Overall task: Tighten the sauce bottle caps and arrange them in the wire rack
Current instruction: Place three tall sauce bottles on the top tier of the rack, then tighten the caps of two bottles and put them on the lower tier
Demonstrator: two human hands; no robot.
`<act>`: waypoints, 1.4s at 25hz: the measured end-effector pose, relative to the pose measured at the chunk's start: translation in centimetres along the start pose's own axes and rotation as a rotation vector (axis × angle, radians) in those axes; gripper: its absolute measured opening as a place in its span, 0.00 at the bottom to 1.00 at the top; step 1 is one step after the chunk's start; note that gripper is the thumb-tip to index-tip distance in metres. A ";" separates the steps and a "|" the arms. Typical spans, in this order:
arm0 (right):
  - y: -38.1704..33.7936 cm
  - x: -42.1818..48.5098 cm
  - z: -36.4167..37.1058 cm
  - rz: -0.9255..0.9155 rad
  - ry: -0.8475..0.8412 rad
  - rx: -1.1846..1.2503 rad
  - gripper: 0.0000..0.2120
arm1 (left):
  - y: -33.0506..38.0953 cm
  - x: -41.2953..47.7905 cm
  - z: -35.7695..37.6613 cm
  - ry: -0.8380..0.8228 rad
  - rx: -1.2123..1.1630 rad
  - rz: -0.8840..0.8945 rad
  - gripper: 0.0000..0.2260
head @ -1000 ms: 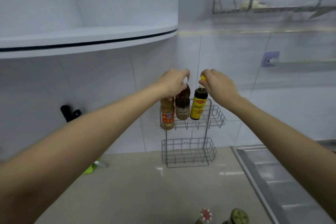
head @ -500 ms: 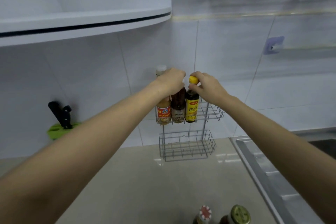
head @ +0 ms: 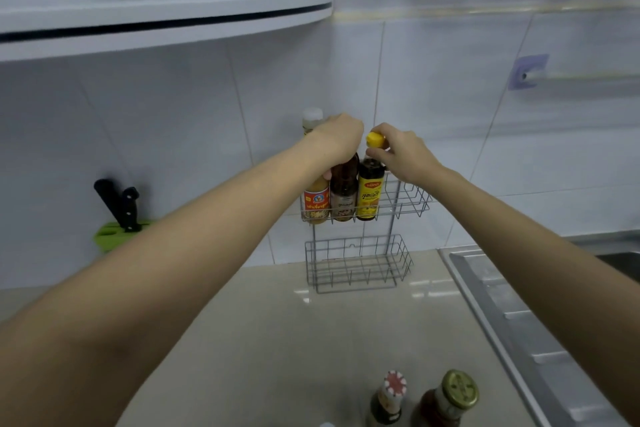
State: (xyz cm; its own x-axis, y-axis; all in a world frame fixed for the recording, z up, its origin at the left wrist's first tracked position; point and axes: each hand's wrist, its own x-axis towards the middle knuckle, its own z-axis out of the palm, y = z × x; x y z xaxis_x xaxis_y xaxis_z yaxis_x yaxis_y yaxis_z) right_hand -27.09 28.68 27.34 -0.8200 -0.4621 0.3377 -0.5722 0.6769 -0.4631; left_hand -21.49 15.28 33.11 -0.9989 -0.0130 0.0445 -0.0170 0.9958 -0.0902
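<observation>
A two-tier wire rack (head: 408,199) hangs on the tiled wall. Its upper basket holds three bottles side by side: an orange sauce bottle (head: 316,199) with a whitish cap, a dark brown bottle (head: 344,192) and a dark bottle with a yellow label (head: 370,192). My left hand (head: 337,142) is closed over the top of the brown bottle, hiding its cap. My right hand (head: 403,156) pinches the yellow cap (head: 375,140) of the yellow-label bottle. The lower basket (head: 358,263) holds nothing.
Two more bottles stand on the beige counter at the near edge, one with a red-and-white cap (head: 389,399), one with a gold lid (head: 446,399). A green knife block (head: 119,230) sits at the left wall. A steel sink drainboard (head: 519,322) lies right; a cabinet (head: 162,21) overhangs.
The view has tilted and shifted. My left hand slid off the orange bottle's whitish cap, which now shows. My right hand still grips the yellow cap, fingers turned a little.
</observation>
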 end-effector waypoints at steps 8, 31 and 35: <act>-0.6 -1.1 0.7 0.063 0.030 0.062 0.17 | 0.3 -0.6 0.5 0.065 0.089 0.046 0.12; -2.0 -11.5 -0.4 0.047 0.023 -0.132 0.12 | -0.2 -7.8 3.1 0.271 -0.235 0.268 0.08; 0.0 -19.0 0.5 0.174 -0.043 -0.030 0.08 | 3.1 -10.7 8.9 0.112 -0.327 0.396 0.09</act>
State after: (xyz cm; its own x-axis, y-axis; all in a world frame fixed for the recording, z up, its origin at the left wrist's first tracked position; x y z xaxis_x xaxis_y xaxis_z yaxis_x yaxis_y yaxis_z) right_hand -11.51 37.20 20.47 -0.9068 -0.3602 0.2191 -0.4215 0.7652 -0.4865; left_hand -11.20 17.72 23.52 -0.9149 0.3623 0.1779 0.3934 0.8990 0.1925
